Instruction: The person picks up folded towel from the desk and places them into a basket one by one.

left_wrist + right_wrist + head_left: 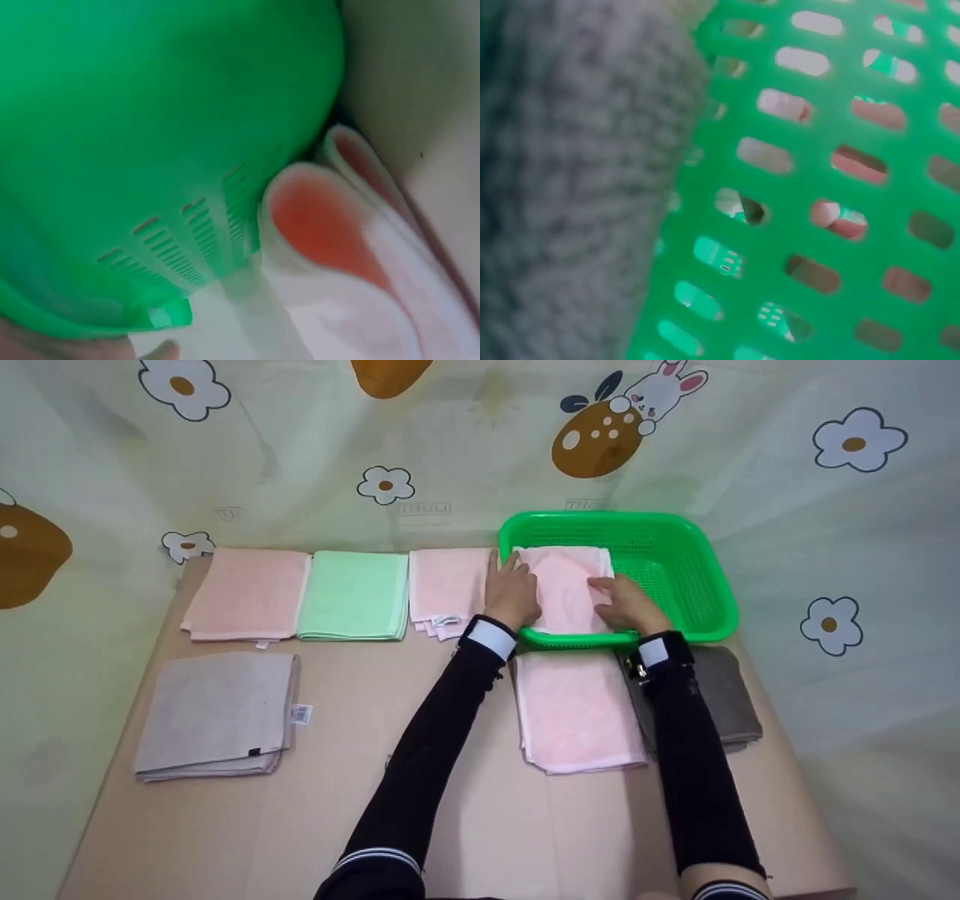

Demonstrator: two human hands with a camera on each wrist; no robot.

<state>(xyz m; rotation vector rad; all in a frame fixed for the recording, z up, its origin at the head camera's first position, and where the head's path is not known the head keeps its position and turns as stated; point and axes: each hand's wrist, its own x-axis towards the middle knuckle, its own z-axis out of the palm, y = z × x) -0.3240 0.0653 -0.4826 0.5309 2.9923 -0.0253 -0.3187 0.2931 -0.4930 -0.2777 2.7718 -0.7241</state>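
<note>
In the upper right of the head view, a pale pink towel with whitish edges lies folded into a slightly rumpled rectangle inside the left end of a green basket. The left hand rests at its left edge, fingers spread; the right hand touches its right edge, thumb and forefinger apart.

A pale backdrop printed with white flowers and a rabbit stands behind a beige tabletop
</note>
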